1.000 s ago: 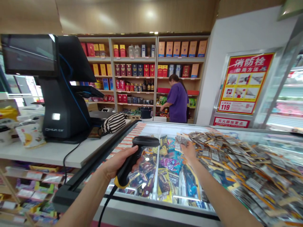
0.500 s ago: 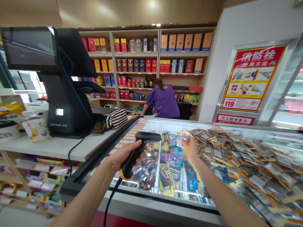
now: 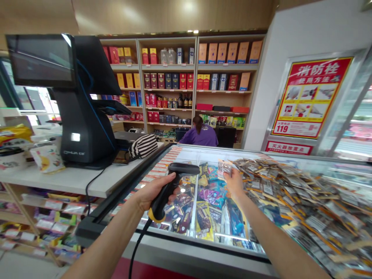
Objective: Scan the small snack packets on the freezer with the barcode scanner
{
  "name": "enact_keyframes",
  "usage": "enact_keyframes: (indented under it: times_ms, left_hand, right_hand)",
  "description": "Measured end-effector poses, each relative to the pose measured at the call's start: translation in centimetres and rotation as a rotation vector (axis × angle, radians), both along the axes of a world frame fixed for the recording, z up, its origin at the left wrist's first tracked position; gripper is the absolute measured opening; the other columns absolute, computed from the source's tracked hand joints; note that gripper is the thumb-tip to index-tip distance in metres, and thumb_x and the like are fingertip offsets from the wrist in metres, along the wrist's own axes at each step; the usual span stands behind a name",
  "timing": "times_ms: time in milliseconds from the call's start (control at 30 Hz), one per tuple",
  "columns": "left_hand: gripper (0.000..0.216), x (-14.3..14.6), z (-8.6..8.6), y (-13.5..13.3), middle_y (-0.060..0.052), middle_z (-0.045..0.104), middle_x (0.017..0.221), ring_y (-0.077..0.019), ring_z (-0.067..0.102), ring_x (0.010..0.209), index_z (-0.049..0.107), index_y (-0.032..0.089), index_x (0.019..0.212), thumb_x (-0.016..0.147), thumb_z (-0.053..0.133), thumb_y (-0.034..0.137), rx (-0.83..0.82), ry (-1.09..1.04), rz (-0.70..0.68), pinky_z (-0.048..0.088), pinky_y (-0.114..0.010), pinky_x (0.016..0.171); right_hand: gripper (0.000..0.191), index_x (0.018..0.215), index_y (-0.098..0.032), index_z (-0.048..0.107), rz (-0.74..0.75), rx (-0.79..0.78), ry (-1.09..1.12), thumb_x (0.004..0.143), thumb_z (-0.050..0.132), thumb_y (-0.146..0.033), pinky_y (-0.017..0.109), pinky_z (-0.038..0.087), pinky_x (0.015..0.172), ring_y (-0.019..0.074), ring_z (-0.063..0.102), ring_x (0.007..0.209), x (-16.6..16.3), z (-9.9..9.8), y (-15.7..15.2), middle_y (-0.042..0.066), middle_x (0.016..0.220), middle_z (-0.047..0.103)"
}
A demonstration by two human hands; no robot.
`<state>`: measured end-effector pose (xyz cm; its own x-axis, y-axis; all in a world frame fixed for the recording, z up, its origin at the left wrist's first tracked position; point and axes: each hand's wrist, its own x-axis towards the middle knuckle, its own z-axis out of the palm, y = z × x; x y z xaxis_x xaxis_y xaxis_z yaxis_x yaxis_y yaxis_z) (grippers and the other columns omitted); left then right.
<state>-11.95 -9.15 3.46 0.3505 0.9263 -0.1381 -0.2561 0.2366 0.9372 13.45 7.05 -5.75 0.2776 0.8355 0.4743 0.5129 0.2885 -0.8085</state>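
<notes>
My left hand (image 3: 159, 192) is closed round the handle of a black barcode scanner (image 3: 183, 169) with a yellow-ended grip. Its head points right, and a cable hangs down from the handle. Between thumb and fingers, my right hand (image 3: 234, 180) pinches a small packet (image 3: 224, 168) with a pale printed side. The packet is held up a short way right of the scanner head, and the two do not touch. Just right of my right hand, a big heap of similar small packets (image 3: 290, 186) lies on the glass top of a freezer (image 3: 203, 150).
Colourful ice cream packs (image 3: 205, 219) show through the freezer glass. On the left counter (image 3: 95, 185) stand a black checkout terminal (image 3: 84, 128) and a striped cap (image 3: 143, 146). A person in purple (image 3: 200, 135) is behind the freezer, before shelves of boxes (image 3: 168, 80).
The person in purple has bent or sunk lower behind the freezer. The view has shifted slightly; both my hands keep the same hold, with scanner and packet nearly unmoved.
</notes>
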Motion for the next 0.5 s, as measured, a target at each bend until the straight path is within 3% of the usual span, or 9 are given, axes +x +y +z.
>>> enact_keyframes:
  times_ms: [500]
  left_hand:
    - [0.029,0.2,0.6,0.1,-0.002,0.049,0.057,-0.0078,0.044,0.044,0.050,0.012,0.075,0.073,0.041,0.040,0.012,0.011,-0.066,0.029,-0.020,0.042]
  right_hand:
    - [0.028,0.081,-0.014,0.050,0.087,0.038,0.102,0.058,0.048,-0.031,0.029,0.039,0.062,0.0187,0.054,0.066,-0.9,-0.9,0.7,0.006,0.074,0.059]
